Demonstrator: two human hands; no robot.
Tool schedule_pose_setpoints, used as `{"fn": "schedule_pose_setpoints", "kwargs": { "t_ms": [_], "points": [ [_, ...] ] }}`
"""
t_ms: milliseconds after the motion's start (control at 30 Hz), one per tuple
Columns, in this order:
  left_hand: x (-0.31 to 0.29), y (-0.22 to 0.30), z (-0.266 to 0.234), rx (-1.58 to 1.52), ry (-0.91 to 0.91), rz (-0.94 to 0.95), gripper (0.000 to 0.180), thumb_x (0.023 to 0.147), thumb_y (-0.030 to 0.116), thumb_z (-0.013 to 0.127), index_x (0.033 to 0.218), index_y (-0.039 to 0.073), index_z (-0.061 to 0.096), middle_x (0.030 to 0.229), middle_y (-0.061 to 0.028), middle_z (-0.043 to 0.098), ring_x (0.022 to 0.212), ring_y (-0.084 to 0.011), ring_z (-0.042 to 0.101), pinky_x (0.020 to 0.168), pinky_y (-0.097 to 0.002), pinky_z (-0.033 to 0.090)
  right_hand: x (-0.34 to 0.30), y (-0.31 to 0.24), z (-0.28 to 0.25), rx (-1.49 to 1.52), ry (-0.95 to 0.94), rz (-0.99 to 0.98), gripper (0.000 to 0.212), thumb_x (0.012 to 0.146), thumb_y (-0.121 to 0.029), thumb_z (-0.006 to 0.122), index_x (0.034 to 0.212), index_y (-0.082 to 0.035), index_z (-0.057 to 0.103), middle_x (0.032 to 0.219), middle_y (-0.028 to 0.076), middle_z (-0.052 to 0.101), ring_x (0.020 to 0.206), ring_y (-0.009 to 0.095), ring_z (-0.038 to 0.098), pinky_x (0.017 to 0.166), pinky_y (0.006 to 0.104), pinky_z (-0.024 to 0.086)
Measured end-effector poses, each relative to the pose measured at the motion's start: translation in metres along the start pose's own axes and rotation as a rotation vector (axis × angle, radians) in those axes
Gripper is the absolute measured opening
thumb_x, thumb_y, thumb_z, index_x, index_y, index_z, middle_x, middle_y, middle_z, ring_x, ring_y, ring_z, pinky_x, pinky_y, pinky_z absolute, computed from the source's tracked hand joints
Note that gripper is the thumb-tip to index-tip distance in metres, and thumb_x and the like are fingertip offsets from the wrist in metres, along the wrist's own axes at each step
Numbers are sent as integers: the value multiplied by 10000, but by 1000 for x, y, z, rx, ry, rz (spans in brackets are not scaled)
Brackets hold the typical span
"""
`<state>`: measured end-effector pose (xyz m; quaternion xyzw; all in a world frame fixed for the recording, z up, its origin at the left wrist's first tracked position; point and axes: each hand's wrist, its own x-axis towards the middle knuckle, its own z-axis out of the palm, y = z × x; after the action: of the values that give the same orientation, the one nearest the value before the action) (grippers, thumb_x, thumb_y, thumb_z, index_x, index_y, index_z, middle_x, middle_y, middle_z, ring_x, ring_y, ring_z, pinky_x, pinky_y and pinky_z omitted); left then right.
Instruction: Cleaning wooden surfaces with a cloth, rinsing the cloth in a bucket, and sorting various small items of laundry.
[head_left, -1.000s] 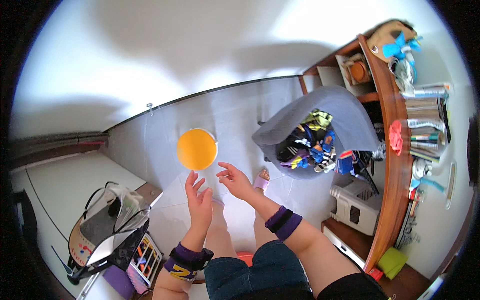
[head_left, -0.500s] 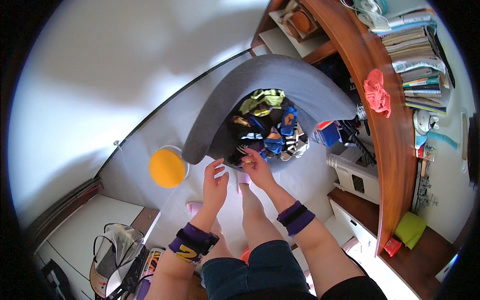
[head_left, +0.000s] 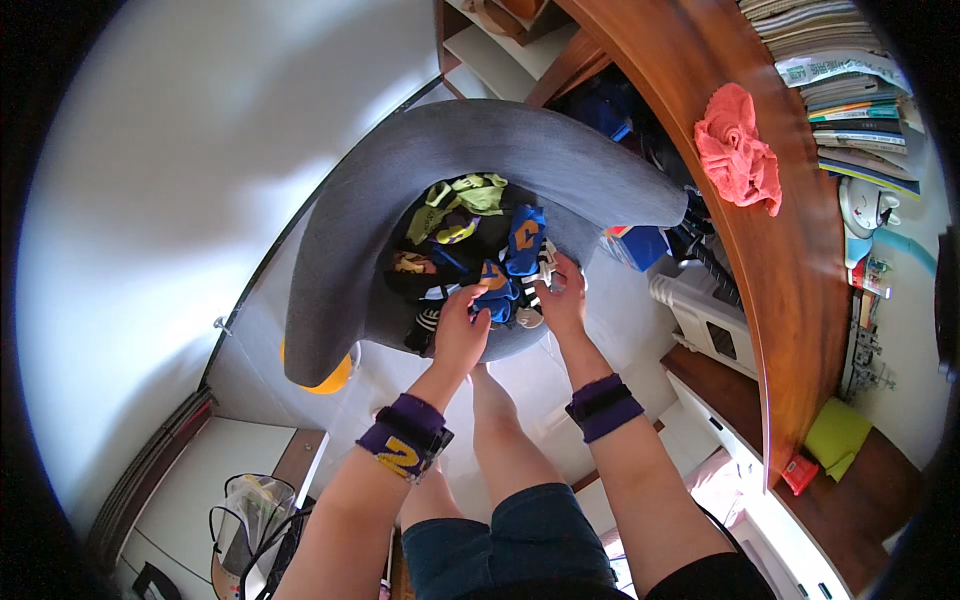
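Observation:
A heap of small cloth items that look like socks lies on the seat of a grey upholstered armchair [head_left: 330,240]. It includes a neon-green piece [head_left: 478,195], a blue and orange one [head_left: 525,240] and a black-and-white striped one [head_left: 532,290]. My left hand [head_left: 462,335] is at the near side of the heap beside a blue item [head_left: 495,305], thumb and fingers apart. Right of the heap, my right hand [head_left: 566,300] reaches to the striped item, its thumb apart from the curved fingers. Neither hand visibly grips anything. Both wrists wear purple bands.
On the right, a wooden desk [head_left: 690,60] holds a crumpled coral cloth [head_left: 738,150] and a row of books [head_left: 855,120]. A yellow round-topped stool [head_left: 330,378] is partly behind the armchair. A blue box [head_left: 640,247] and a whitish plastic unit [head_left: 705,320] stand under the desk.
My view has moved closer to the armchair, which now covers much of the stool. My hands have come forward to the heap, the right one shifting toward its right side.

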<state>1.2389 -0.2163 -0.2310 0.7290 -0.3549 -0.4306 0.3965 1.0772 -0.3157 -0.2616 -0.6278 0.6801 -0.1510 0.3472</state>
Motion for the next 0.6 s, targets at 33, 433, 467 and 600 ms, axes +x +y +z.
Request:
{"fn": "schedule_pose_setpoints", "kwargs": {
  "t_ms": [33,433,467,600],
  "points": [
    [8,2,6,19,-8,52,381,783,33,612,1160,82,574,1120,-140,601,1085,-349,524,956,-413,411,4,6,-4,-3,-35,78,751,670,-228,788,1340,-141,459,1309,170,482,1247,364,408,1070,449,309],
    [64,16,69,584,-92,349,498,740,70,662,1221,68,534,1141,-126,565,1095,-325,506,921,-435,434,14,34,0,-142,-3,239,742,627,-379,837,1278,-196,532,1389,123,357,1294,347,335,1062,462,323],
    [66,14,72,623,-110,325,471,737,70,665,1191,59,540,1119,-126,563,1074,-324,515,900,-436,444,13,37,3,-138,-8,244,742,627,-379,837,1278,-196,532,1389,123,357,1294,347,335,1062,462,323],
    [80,2,77,715,-78,215,343,724,67,669,1056,84,584,1057,-108,552,995,-299,536,828,-431,465,18,49,11,-31,-59,106,349,702,-284,789,995,-143,663,1238,135,512,1222,339,424,1033,453,346]
  ]
}}
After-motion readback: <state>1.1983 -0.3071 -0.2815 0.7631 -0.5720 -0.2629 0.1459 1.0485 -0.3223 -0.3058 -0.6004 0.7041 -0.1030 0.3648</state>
